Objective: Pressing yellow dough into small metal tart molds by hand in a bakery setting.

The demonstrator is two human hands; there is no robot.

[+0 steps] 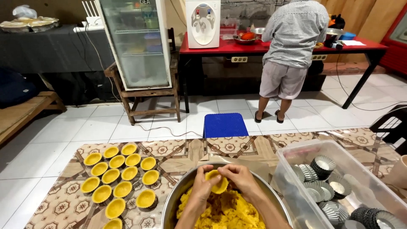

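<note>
The metal bowl (178,199) and clear tub (292,169) run off the bottom edge; fingers (212,178) hide the mould's rim

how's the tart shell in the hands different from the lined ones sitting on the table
The tart shell in the hands is held over the metal bowl by the left hand and right hand; the lined shells on the table sit loose in rows. Its edge looks uneven; theirs look smooth and round. Both are yellow dough.

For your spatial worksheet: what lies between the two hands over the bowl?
In the head view, a dough-lined tart mould sits between left hand and right hand.
</note>
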